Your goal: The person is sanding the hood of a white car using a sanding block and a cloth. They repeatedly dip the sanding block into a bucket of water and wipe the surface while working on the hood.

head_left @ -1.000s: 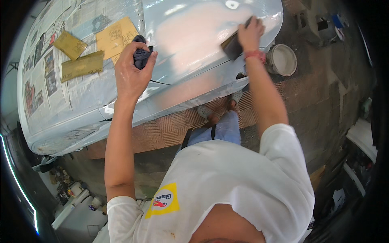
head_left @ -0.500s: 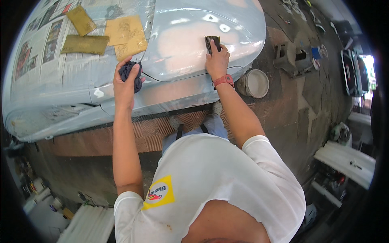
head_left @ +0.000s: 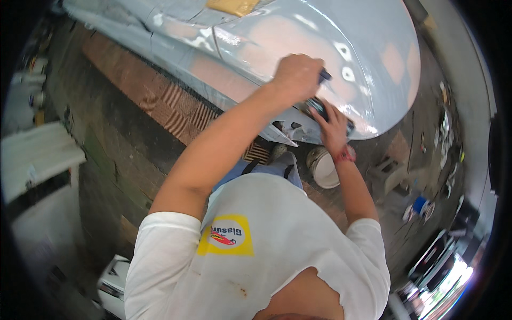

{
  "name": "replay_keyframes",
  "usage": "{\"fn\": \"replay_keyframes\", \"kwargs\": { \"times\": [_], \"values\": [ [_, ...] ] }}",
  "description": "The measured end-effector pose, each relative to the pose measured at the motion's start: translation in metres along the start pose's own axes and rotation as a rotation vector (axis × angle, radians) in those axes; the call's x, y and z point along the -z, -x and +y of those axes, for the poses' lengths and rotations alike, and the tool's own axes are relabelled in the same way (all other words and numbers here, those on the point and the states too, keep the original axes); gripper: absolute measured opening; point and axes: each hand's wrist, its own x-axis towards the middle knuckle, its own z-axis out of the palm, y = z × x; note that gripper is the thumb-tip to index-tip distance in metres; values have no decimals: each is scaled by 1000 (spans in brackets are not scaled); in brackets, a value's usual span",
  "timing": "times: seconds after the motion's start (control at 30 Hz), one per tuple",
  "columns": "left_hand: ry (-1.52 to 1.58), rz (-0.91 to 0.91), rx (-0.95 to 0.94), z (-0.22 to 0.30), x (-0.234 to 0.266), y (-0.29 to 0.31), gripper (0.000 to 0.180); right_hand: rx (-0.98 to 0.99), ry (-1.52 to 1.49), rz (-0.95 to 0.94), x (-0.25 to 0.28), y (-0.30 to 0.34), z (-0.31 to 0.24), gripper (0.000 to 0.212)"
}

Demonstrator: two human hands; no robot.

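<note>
A wet, grey-primed car body panel (head_left: pixel 381 90) with sanded pinkish patches curves in front of me. My left hand (head_left: pixel 301 77) is closed over it, and a bit of dark cloth (head_left: pixel 325 75) sticks out from the fist. Just nearer and to the right, my right hand (head_left: pixel 335 130) lies along the panel's lower edge. Its fingers press on a black sanding block (head_left: pixel 318 109), partly hidden under them. The red watch (head_left: pixel 346 154) is on my right wrist.
A tan sheet of sandpaper (head_left: pixel 233 6) lies on the body at the top. A round pale bucket (head_left: pixel 325 169) stands on the floor below my right hand. Further right are a grey plastic step stool (head_left: pixel 388 173) and a blue-and-white roll-shaped item (head_left: pixel 422 207).
My view has swung to the right. My left hand has come across with the cloth, close to my right hand. My right hand and the block have shifted to the panel's lower edge.
</note>
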Motion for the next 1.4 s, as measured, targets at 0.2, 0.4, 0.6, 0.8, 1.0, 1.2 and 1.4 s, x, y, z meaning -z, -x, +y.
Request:
{"fn": "replay_keyframes", "kwargs": {
  "times": [0.2,0.4,0.6,0.8,1.0,1.2,1.4],
  "values": [
    [-10,157,178,13,4,19,25,122,-16,58,-15,-65,-23,57],
    [252,470,686,-81,38,137,50,193,8,119,-3,-205,-95,55],
    [96,274,1344,-149,-30,384,59,186,-91,-94,19,-181,-87,67],
    [531,429,2018,-51,-124,614,58,278,13,-117,20,-31,35,78],
    [620,353,2192,5,-178,657,55,275,8,4,9,-184,-95,72],
    [400,102,2039,17,-180,613,52,302,65,-98,7,-88,-22,84],
    [321,124,2028,16,-169,583,44,281,18,-34,3,-166,-68,82]
  ]
}}
